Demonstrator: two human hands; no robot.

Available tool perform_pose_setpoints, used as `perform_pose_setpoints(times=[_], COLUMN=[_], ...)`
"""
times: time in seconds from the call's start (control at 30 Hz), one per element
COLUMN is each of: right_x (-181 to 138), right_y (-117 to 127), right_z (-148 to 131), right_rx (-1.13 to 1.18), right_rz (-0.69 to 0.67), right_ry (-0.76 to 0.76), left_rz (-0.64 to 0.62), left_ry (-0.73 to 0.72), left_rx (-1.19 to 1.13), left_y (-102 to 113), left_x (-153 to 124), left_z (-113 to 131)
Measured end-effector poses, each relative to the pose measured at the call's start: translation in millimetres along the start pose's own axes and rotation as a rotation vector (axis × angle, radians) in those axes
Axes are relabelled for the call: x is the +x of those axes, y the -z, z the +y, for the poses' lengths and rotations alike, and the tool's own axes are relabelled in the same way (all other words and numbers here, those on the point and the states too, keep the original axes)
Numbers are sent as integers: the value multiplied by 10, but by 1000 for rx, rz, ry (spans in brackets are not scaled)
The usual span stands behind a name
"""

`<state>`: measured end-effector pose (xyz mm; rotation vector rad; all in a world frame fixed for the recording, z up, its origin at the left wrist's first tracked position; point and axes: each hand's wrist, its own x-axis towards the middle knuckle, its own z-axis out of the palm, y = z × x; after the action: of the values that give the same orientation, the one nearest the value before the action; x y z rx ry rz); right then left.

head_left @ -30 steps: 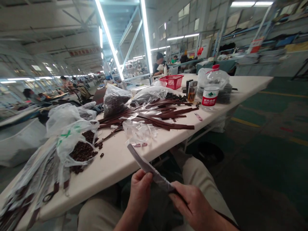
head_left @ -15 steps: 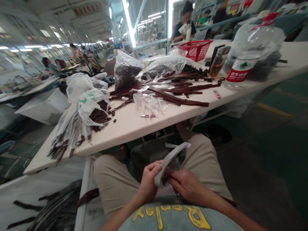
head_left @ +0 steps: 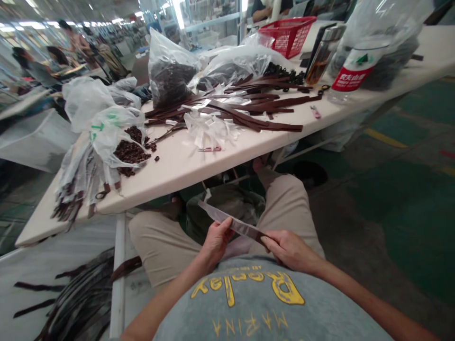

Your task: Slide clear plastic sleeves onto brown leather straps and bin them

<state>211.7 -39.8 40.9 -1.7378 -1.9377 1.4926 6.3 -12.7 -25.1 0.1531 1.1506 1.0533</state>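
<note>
L hand (head_left: 216, 238) & R hand (head_left: 288, 245) had fingers pinched on a part-sleeved strip (head_left: 245, 229), approx. 6 o'clock; its R end looked bare. Sleeved strips (head_left: 77, 176) at 9 o'clock seemed done; unsleeved strips (head_left: 277, 126), approx. 12 o'clock on surface (head_left: 181, 163), apparently remained, qty unclear.

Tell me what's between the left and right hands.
Head view: a translucent-sleeved brown strip spans the gap, pinched by the left hand partway along and by the right hand at its brown end.

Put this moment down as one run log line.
left grip: pinching sleeved strip | right grip: holding strip's brown part | table: brown strips, red basket, labelled bottle
</note>
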Motion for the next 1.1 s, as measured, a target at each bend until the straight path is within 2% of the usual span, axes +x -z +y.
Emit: perform_pose_setpoints(times=[0.17, 0.3, 0.37, 0.43, 0.5, 0.53, 0.67, 0.73, 0.8, 0.9, 0.93, 1.0, 1.1], right_x=[230, 341, 329, 307, 314, 335, 473, 501, 474, 400, 390, 404, 463], right_y=[-170, -246, -257, -269, -292, -307, -344, -332, -311, -299, -302, -307, -285], right_z=[-102, -114, -70, -18, 6, 1, -89, -109, -77, 22, 46, 58, 13], right_rx=[-67, -44, -64, -96, -130, -142, -99, -62, -61, -105, -109, -88, -39], right_rz=[90, 85, 67, 63, 81, 100, 169, 155, 119, 79, 83, 107, 149], right_ry=[70, 128, 138, 120, 93, 86, 147, 180, 191, 172, 154, 128, 159], left_rz=[-115, -150, -102, 6, 65, 50, -146, -193, -149, 34, 56, -2, -165], left_ry=[79, 116, 130, 94, 61, 59, 96, 100, 108, 87, 82, 83, 106], left_rx=[87, 67, -21, -118, -127, -101, 6, 13, -47, -171, -172, -108, 12], left_y=[-12, 16, 50, 81, 94, 92, 56, 58, 81, 121, 124, 107, 51], left_x=[-12, 7, 61, 126, 168, 173, 124, 123, 166, 252, 264, 242, 152], left_z=[-178, -160, -115, -87, -102, -125, -208, -178, -101, -12, -11, -55, -129])
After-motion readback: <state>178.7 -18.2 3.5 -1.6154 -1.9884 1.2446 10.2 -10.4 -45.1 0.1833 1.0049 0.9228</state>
